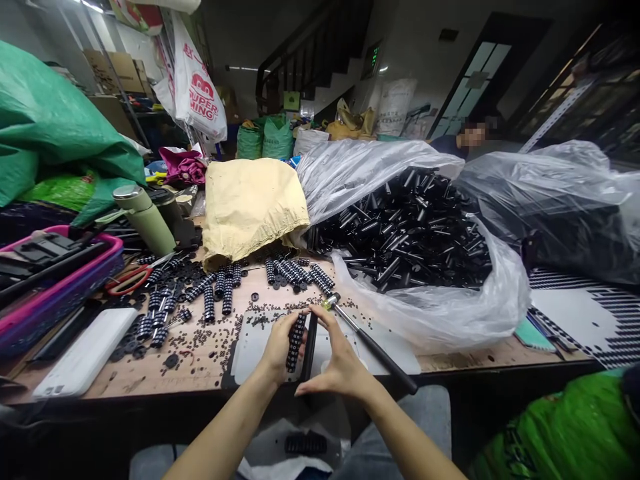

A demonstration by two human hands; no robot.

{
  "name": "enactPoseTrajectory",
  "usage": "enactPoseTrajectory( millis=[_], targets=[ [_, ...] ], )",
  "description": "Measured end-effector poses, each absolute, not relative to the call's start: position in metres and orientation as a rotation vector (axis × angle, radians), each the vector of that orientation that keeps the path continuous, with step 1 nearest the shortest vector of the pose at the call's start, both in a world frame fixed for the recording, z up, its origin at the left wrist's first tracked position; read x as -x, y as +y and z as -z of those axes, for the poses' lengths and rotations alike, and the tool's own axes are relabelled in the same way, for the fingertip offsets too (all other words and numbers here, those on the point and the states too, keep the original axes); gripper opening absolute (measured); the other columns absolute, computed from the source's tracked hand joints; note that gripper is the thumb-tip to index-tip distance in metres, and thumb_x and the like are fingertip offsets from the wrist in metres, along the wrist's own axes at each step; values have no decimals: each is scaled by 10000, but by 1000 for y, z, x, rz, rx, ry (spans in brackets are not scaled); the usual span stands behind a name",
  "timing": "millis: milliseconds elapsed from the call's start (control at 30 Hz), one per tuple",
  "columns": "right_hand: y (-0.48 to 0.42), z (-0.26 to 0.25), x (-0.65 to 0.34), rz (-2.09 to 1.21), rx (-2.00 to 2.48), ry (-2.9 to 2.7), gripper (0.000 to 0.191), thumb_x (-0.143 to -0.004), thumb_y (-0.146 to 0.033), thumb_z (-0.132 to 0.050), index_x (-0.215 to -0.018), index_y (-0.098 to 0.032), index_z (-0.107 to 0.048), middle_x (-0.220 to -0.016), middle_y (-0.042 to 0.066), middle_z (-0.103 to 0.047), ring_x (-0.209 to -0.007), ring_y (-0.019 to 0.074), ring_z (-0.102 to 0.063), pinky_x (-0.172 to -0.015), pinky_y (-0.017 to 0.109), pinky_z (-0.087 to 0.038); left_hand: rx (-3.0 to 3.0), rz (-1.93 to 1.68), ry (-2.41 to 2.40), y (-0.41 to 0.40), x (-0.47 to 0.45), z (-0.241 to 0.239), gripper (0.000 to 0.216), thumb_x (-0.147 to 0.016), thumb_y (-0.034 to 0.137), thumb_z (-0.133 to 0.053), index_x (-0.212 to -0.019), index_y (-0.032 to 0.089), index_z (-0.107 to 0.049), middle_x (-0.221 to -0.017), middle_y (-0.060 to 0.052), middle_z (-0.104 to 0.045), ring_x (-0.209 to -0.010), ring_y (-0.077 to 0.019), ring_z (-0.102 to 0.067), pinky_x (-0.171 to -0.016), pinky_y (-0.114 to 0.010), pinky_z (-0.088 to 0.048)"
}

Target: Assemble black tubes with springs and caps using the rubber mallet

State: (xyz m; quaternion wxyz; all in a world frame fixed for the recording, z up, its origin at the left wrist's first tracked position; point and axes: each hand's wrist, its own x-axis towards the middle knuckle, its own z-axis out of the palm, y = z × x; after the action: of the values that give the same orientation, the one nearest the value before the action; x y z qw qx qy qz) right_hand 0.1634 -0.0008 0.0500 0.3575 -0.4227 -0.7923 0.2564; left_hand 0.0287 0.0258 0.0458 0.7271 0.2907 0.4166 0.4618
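My left hand (278,347) is closed around a black cylinder (295,347) printed with rows of small white marks. Right beside it, a plain black tube (310,347) stands nearly upright. The index finger of my right hand (340,353) is at the tube's top and the thumb near its lower end, with the palm apart from it. Both hands are above a pale mat (250,360) at the table's front edge. A hammer (370,340) with a black handle lies to the right of my right hand.
Patterned cylinders (227,293) and tiny dark rings are scattered on the table (200,367). A plastic bag (450,327) of black tubes (400,227) lies beyond. At left are a white power bank (85,353), scissors (133,277), a green flask (145,220) and a basket (113,257). A person (457,143) is behind.
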Motion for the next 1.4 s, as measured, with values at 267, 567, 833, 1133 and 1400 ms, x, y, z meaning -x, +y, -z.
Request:
enactPoseTrajectory(
  millis=[267, 567, 833, 1133, 1400],
  targets=[
    [-4, -37, -157, -699, 1185, -2041, 1097, -459, -370, -772, -1320, -178, -119, -1351, 145, -263, -1264, 254, -266, -1048, 401, -261, -613, -931, 979, 21, -35, -55, 309, -705, 435, -550, -788, 140, -507, -448, 39, -472, -351, -115, -505, -339, -191, -384],
    [-5, -13, -144, -585, 1370, -1836, 892, -511, -214, -678, -1267, -126, -212, -1266, 149, -357, -1192, 240, -352, -1010, 374, -319, -1335, -878, 1173, 22, -32, -31, 336, -800, 343, -450, -1048, 133, -533, -825, -78, -557, -717, -167, -578, -643, -312, -489],
    [-6, -10, -200, 33, 2095, -1902, 438, -758, -381, -514, -1106, -122, -453, -1127, 186, -491, -1066, 305, -437, -838, 444, -388, -2712, -582, 1201, 21, -19, 1, 395, -807, 48, -363, -1181, 130, -456, -947, -114, -560, -869, -196, -506, -743, -348, -420],
    [-57, -36, -227, -359, 2095, -1812, 359, -895, -417, -172, -830, -206, -456, -620, 21, -569, -563, 164, -557, -520, 242, -362, -2874, -459, 1372, 15, -16, -6, 392, -815, 61, -370, -1186, 152, -456, -1014, -97, -577, -889, -198, -506, -810, -411, -348],
    [-77, -58, -192, -410, 2012, -1832, 363, -894, -414, -155, -879, -215, -458, -640, 37, -596, -540, 182, -568, -494, 248, -351, -2777, -403, 1366, -2, -37, 1, 551, -850, 377, -326, -1286, 41, -317, -1301, -187, -386, -1231, -282, -285, -999, -468, -173]
  ],
)
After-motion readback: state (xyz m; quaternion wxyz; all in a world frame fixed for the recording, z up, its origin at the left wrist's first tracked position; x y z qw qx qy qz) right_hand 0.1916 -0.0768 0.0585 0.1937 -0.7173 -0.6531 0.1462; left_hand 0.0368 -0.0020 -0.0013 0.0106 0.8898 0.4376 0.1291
